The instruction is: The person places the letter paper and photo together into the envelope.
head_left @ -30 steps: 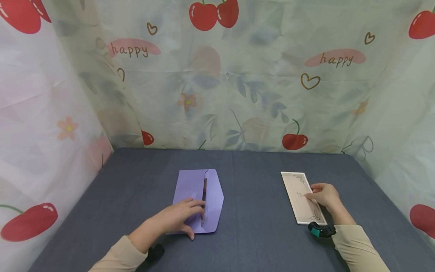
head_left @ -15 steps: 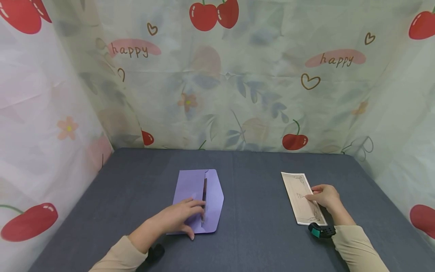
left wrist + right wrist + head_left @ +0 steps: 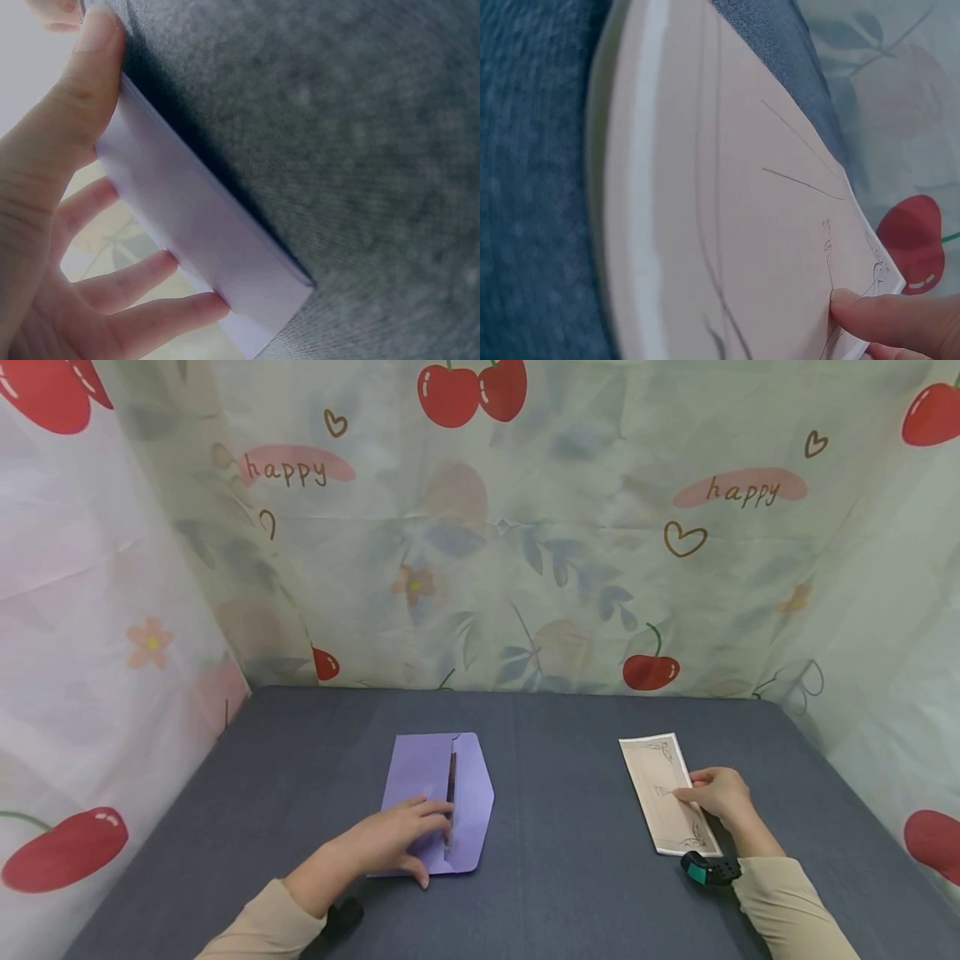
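Observation:
A purple envelope (image 3: 474,802) lies on the table left of centre, its pointed flap folded out to the right. Along the fold shows a dark, narrow slit. My left hand (image 3: 397,837) rests on the envelope with fingers spread, the thumb by its near edge; in the left wrist view the fingertips touch the envelope (image 3: 187,202). To the right, a cream card (image 3: 654,777) with ornamental corners is slightly tilted. My right hand (image 3: 718,793) pinches its right edge, thumb on top. The right wrist view shows the thumb on the card (image 3: 765,232); the fingers behind it are mostly hidden.
A dark grey cloth covers the table (image 3: 555,827). A cherry-patterned curtain (image 3: 495,585) stands behind it and along both sides. There is a black wristband (image 3: 708,867) on the right wrist and a dark object (image 3: 345,917) under the left.
The card's far right corner has risen slightly, and the card tilts a little in my right hand. My left hand and the envelope have stayed put.

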Demonstrator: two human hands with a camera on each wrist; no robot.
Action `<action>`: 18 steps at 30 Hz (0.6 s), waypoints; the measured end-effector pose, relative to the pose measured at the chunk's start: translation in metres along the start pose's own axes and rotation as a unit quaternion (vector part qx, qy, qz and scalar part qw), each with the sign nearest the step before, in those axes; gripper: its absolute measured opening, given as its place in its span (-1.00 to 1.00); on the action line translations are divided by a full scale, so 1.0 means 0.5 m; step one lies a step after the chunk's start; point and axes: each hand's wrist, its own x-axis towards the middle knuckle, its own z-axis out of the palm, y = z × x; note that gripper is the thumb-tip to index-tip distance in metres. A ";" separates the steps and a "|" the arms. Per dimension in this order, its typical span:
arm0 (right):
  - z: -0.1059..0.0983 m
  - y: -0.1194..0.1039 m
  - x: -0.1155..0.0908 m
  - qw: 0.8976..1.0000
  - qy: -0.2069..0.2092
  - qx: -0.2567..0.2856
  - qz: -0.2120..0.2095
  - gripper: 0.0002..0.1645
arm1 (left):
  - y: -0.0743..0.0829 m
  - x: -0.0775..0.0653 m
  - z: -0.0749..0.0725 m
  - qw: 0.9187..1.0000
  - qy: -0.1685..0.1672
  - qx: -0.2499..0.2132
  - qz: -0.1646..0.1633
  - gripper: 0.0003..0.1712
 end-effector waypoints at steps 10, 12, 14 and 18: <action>-0.001 0.007 0.004 0.999 -0.011 0.045 -0.017 -0.58 | 0.001 0.001 0.000 1.000 -0.001 -0.004 0.002 -0.40; -0.002 0.008 0.004 0.998 -0.017 0.054 -0.014 -0.58 | 0.001 0.001 0.000 1.000 -0.001 -0.004 0.002 -0.40; -0.002 0.007 0.003 0.998 -0.020 0.058 -0.010 -0.57 | 0.001 0.001 0.000 1.000 -0.001 -0.004 0.002 -0.40; -0.002 0.005 0.001 0.997 -0.025 0.074 -0.014 -0.54 | 0.001 0.000 0.000 1.000 0.000 -0.005 -0.001 -0.40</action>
